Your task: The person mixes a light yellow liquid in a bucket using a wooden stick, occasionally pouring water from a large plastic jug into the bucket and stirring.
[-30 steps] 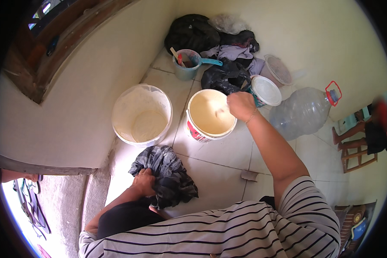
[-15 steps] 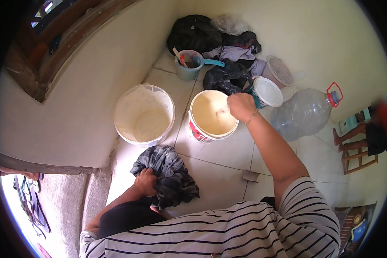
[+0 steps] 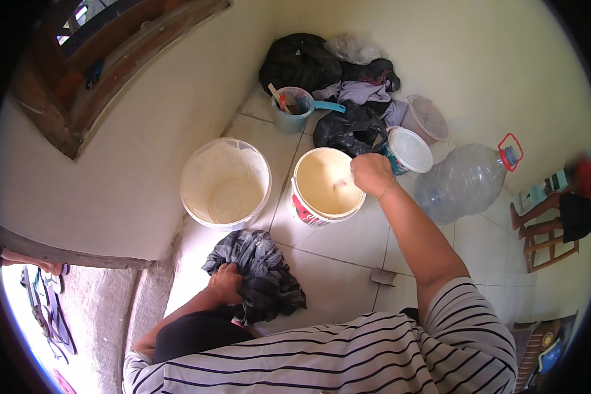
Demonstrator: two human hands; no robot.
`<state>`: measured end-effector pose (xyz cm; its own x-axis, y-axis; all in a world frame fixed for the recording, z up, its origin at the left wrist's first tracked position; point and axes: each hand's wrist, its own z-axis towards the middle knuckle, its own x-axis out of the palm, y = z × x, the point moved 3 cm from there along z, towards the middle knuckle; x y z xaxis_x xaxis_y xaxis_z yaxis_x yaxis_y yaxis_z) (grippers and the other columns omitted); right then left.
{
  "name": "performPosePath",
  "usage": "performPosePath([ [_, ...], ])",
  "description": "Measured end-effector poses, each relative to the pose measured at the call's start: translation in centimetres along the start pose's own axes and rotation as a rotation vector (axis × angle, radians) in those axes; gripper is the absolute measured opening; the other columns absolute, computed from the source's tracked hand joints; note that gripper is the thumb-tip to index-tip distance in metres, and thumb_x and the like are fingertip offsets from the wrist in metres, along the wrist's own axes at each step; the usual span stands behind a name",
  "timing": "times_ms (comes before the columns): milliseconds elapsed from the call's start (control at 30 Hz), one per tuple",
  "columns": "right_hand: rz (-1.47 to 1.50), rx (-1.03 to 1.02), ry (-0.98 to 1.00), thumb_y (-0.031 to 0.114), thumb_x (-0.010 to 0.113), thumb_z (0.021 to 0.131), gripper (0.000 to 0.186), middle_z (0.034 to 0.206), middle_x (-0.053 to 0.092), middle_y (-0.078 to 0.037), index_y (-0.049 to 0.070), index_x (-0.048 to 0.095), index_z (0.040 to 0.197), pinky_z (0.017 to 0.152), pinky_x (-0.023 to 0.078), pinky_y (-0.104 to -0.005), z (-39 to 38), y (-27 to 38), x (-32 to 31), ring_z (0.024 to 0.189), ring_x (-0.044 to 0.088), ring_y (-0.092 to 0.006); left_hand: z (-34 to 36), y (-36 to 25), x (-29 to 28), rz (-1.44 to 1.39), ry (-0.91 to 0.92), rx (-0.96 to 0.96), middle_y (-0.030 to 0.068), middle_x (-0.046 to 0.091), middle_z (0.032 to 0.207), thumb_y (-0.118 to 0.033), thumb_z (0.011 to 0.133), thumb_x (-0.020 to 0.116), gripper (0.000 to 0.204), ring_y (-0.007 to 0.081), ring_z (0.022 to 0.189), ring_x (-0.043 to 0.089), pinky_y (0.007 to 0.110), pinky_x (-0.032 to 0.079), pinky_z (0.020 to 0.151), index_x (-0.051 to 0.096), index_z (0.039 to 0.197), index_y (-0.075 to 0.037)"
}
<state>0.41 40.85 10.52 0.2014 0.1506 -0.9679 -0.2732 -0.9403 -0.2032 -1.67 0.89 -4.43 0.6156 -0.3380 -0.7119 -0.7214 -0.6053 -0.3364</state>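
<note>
My right hand (image 3: 373, 175) is closed at the right rim of a white bucket (image 3: 308, 215) with a red patch on its side. A small blurred thing inside the bucket, below the fingers, is too indistinct to name. Pale cream stuff coats the bucket's inside. My left hand (image 3: 226, 282) grips a crumpled dark grey patterned cloth (image 3: 269, 272) on the floor in front of me; part of its fingers is hidden in the folds. Just beyond the cloth stands a larger whitish tub (image 3: 226, 187), smeared with pale residue.
Farther back is a pail (image 3: 289, 123) holding tools and a blue-handled dipper. Black bags (image 3: 348, 131) and cloths lie by the wall. To the right are a lidded tub (image 3: 410, 150) and a big clear bottle (image 3: 463, 184). A brown scrap (image 3: 382, 277) lies on the tiles. Another person's legs (image 3: 538, 220) show far right.
The whole view has shifted slightly, so things sit a little lower in the picture. My right hand stays at the bucket's rim and my left stays on the cloth.
</note>
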Motion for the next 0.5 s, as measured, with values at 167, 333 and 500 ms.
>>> performPosePath([
  [167, 0.262, -0.124, -0.221, 0.013, 0.061, 0.072, 0.011, 0.077, 0.067, -0.016, 0.007, 0.070, 0.076, 0.069, 0.052, -0.0441, -0.4, 4.4, 1.0, 0.080, 0.066, -0.0331, 0.0, 0.3, 0.4, 0.016, -0.063, 0.017, 0.0147, 0.048, 0.109, -0.035, 0.059, 0.076, 0.037, 0.0342, 0.110, 0.047, 0.043, 0.046, 0.091, 0.070, 0.084, -0.010],
  [333, 0.083, -0.141, 0.158, 0.012, 0.061, 0.073, 0.014, 0.081, 0.068, -0.016, 0.006, 0.071, 0.080, 0.071, 0.052, -0.0425, -1.0, 3.1, -0.9, 0.082, 0.067, -0.0322, -0.4, 0.2, 0.1, -0.012, -0.073, 0.008, 0.0143, 0.048, 0.108, -0.034, 0.058, 0.076, 0.035, 0.0341, 0.110, 0.047, 0.043, 0.045, 0.091, 0.070, 0.083, -0.010],
  [500, 0.070, -0.030, -0.202, 0.011, 0.061, 0.072, 0.011, 0.079, 0.068, -0.014, 0.007, 0.070, 0.076, 0.068, 0.052, -0.0424, 0.3, 0.5, -0.5, 0.078, 0.067, -0.0311, -0.1, -0.1, -0.1, -0.027, -0.082, 0.032, 0.0142, 0.048, 0.107, -0.034, 0.058, 0.077, 0.035, 0.0345, 0.110, 0.046, 0.043, 0.044, 0.092, 0.069, 0.082, -0.010],
])
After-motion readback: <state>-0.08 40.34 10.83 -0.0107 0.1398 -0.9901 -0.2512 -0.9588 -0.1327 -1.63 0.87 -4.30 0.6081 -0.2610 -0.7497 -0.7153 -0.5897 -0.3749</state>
